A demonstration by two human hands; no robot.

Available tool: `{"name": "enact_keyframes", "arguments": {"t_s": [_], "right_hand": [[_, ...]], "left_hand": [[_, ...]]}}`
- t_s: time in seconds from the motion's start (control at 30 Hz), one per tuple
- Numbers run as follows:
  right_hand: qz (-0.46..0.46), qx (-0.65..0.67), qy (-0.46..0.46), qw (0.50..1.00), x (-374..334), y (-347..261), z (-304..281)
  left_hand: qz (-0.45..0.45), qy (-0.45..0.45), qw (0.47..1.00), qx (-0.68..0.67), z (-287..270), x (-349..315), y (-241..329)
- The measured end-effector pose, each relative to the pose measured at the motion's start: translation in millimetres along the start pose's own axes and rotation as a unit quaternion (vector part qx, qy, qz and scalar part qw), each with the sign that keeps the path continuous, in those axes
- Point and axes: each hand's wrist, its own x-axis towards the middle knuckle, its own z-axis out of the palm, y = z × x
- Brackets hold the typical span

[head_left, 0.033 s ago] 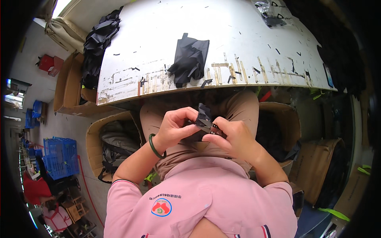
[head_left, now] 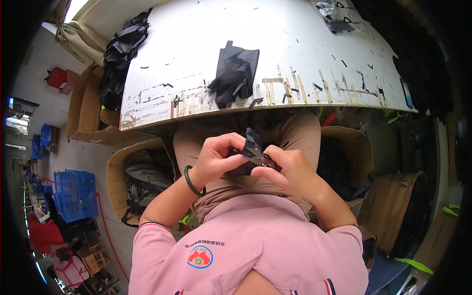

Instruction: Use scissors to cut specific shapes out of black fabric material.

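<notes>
Over my lap, my left hand [head_left: 215, 158] is closed, thumb and fingers pinching a small black fabric piece [head_left: 252, 137] whose upper end sticks up past the fingertips. Close beside it, my right hand [head_left: 293, 172] is closed around small thread snips [head_left: 256, 160]. Their metal blades point left and meet the lower part of the black piece; whether they cut into it cannot be made out. Most of the snips' handle is hidden by my right fingers. On the white table [head_left: 187, 44] ahead lies a crumpled black fabric piece [head_left: 236, 73].
Small black scraps and worn tape strips mark the table. Black fabric [head_left: 123, 59] hangs over its left edge, and a clear plastic bag [head_left: 339, 17] lies far right. An open cardboard box [head_left: 115, 182] with dark items stands left of my legs, another box [head_left: 361, 147] right.
</notes>
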Motion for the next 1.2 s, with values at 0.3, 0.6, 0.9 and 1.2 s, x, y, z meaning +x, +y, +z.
{"name": "enact_keyframes", "arguments": {"t_s": [0.3,0.6,0.9,1.2], "right_hand": [[-0.012,-0.006,0.0,1.0,1,1,1],[0.036,0.066,0.058,0.996,-3,8,2],[0.13,0.323,0.111,0.931,-35,40,-40],[0.397,0.238,0.376,0.803,-256,190,-145]], "left_hand": [[-0.019,-0.005,1.0,-0.009,1,-2,-1],[-0.023,-0.006,0.999,0.043,1,-2,-1],[0.027,-0.083,0.966,0.242,18,38,-6],[-0.002,0.223,0.729,0.647,-148,136,-41]]}}
